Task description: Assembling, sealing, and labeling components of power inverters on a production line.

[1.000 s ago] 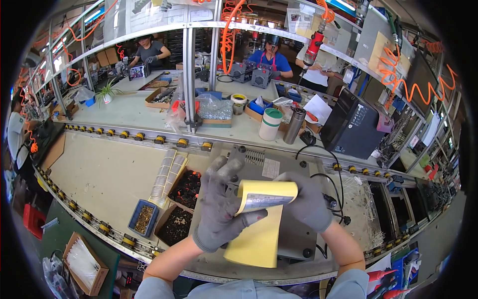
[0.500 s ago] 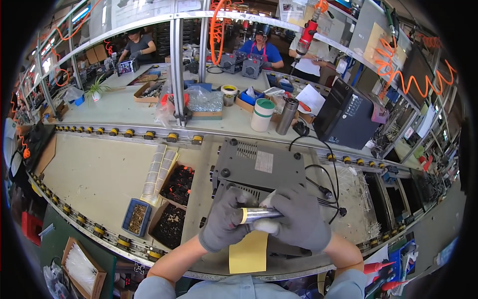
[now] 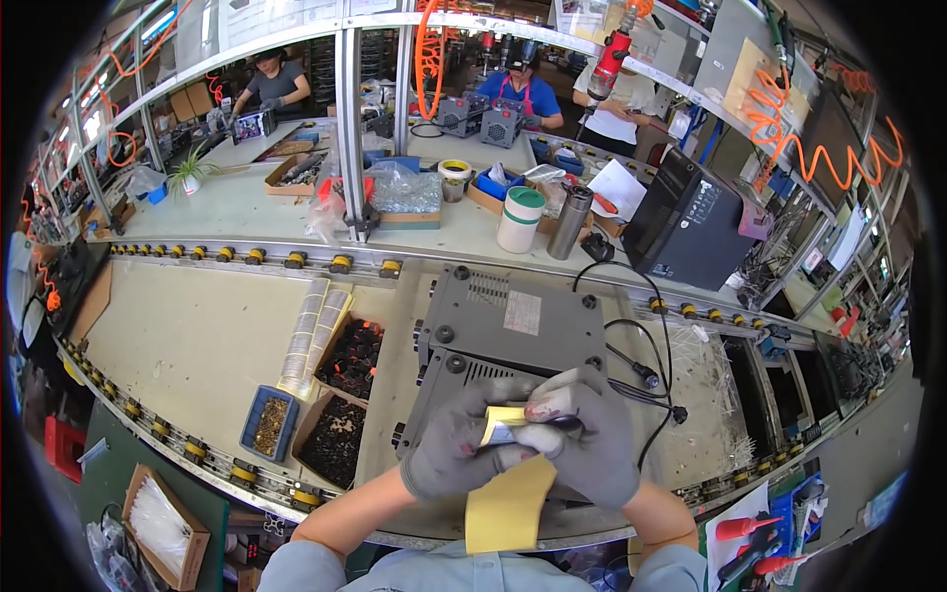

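Grey work gloves cover both hands. My left hand (image 3: 444, 444) and my right hand (image 3: 589, 434) meet over the near grey metal device, fingers closed on a curled label sheet (image 3: 501, 432). Silver shows on one part of the sheet, and yellow backing along its upper edge. The right fingertips pinch its right end; the fingers hide much of it. Below the hands hangs a yellow backing paper (image 3: 507, 508); whether it joins the sheet I cannot tell. Just beyond lies another grey metal device (image 3: 552, 340), with round feet and a pale label facing up.
Left of the devices are label strips (image 3: 308, 340), a blue bin (image 3: 253, 434) of small brass-coloured parts and boxes of black parts (image 3: 335, 442). Black power cables (image 3: 646, 340) lie on the right. Roller rails (image 3: 296, 264) edge the bench; people work beyond it.
The sheet has tilted and bent between my hands, showing more yellow. My right fingers have shifted onto its end. The hanging yellow paper has swung to the right and tilted.
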The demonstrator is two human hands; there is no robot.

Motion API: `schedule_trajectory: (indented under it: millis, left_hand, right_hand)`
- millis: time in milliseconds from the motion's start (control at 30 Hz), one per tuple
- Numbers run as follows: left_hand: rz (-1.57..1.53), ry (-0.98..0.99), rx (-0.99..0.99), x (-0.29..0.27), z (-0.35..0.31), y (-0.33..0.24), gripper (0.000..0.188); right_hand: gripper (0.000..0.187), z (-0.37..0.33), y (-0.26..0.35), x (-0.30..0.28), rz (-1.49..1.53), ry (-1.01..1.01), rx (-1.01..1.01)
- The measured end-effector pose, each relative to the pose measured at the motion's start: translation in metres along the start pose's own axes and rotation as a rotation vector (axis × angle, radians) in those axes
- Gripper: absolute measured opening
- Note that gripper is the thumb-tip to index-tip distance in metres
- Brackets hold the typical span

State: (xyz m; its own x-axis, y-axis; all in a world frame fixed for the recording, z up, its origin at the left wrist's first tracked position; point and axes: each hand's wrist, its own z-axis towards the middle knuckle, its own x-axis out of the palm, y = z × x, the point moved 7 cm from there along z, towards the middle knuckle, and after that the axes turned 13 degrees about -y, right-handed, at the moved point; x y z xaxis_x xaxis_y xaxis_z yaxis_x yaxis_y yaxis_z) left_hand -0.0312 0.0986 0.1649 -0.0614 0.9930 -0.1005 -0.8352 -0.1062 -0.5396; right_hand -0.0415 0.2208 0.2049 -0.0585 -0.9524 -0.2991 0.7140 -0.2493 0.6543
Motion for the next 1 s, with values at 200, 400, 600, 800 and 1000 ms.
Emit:
schedule_trajectory:
  millis: [200, 400, 600, 800, 1000]
  left_hand:
    - [-0.072, -0.004, -0.485, 0.009, -0.032, 0.021, 0.028]
    - [-0.175, -0.085, -0.543, 0.009, -0.046, 0.023, 0.03]
    - [-0.201, -0.169, -0.491, 0.014, -0.052, 0.029, 0.029]
    - [-0.184, -0.194, -0.553, 0.013, -0.061, 0.037, 0.03]
    - [0.138, 0.045, -0.594, -0.033, -0.045, 0.012, 0.03]
  right_hand:
    - [0.019, -0.003, 0.033, 0.006, -0.522, 0.004, -0.672]
    - [0.034, -0.002, 0.003, 0.007, -0.431, 0.009, -0.314]
    - [0.05, -0.007, -0.014, 0.004, -0.398, -0.06, -0.19]
    - [0.041, -0.042, -0.064, 0.0, -0.272, 0.099, 0.4]
    - [0.031, 0.009, -0.095, -0.025, -0.156, 0.323, 0.665]
